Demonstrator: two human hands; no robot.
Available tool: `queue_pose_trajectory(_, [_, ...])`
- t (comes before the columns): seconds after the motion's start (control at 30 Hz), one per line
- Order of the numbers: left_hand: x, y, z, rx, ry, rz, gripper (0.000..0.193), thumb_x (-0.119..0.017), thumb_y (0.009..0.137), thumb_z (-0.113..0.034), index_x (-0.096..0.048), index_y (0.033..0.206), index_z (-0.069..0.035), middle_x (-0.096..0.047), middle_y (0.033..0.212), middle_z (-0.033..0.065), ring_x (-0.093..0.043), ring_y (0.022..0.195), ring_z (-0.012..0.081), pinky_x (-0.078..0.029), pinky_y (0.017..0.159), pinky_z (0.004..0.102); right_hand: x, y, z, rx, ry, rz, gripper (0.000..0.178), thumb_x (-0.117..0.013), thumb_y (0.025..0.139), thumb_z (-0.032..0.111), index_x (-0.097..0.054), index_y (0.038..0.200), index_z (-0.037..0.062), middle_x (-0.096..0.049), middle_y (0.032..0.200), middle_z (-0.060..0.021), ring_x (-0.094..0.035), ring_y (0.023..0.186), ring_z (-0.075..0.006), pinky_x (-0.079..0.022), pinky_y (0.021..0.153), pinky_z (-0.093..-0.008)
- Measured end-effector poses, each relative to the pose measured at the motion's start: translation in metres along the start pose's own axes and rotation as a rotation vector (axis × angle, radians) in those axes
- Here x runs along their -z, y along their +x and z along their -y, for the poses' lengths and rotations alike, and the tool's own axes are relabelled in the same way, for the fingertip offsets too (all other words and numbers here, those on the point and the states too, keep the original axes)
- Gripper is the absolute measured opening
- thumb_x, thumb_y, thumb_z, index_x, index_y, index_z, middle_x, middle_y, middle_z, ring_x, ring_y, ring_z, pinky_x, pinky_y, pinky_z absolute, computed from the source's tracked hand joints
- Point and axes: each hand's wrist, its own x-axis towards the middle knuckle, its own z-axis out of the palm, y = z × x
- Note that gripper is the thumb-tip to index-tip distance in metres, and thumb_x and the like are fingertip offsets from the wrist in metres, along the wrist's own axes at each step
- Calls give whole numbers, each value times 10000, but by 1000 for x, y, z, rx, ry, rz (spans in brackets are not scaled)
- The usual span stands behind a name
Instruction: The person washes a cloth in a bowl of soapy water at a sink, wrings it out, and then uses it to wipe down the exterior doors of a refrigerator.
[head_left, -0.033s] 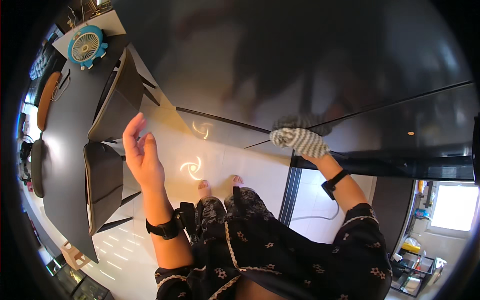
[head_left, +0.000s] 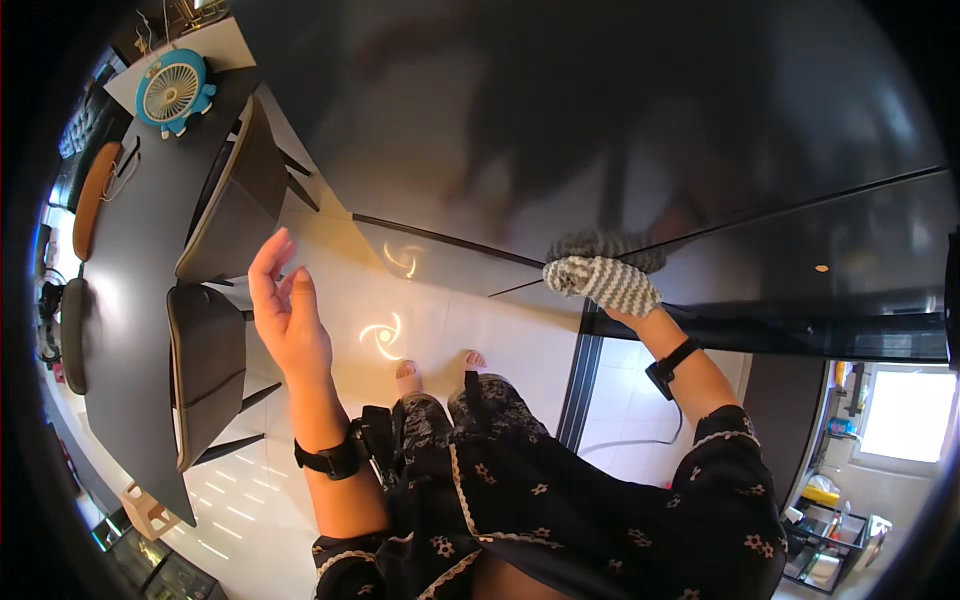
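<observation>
My right hand (head_left: 605, 287) is covered by a grey-and-white striped knitted mitt (head_left: 615, 285). It rests against the glossy dark panel (head_left: 420, 130), close to where thin dark seams in it meet. The panel mirrors the mitt just above it. Fabric hides my right fingers, so their pose does not show. My left hand (head_left: 288, 310) is raised with nothing in it, fingers apart and loosely bent, between the panel and the chairs. Dark straps with small devices circle both of my forearms.
At left stands a long dark table (head_left: 130, 340) with a blue fan (head_left: 172, 92) at its far end. Grey chairs (head_left: 205, 370) line its near side. A dark floor track (head_left: 580, 390) runs below my right hand. A rack of items (head_left: 825, 540) stands at lower right.
Both of my hands have shifted very slightly to the right; the mitt remains against the panel.
</observation>
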Motion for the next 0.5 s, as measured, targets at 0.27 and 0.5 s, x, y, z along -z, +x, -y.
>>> queue_pose_trajectory(0.27, [18, -10, 15, 63, 94, -31, 372, -444, 810, 42, -489, 1175, -12, -503, 1163, 81, -477, 1054, 171, -399, 862, 280, -48, 88, 29, 437, -1226, -631, 224, -346, 918, 208, -500, 961, 51, -537, 898, -101, -554, 799, -150, -491, 686, -250])
queue_pose_trajectory(0.5, [-10, -13, 12, 39, 67, 29, 365, -461, 796, 25, -507, 1151, -44, -499, 1196, 71, -482, 1076, 184, -410, 847, 294, -52, -3, -89, -94, -2029, -599, 253, -385, 918, 259, -508, 998, 53, -558, 731, -29, -550, 600, -94, -498, 540, -249])
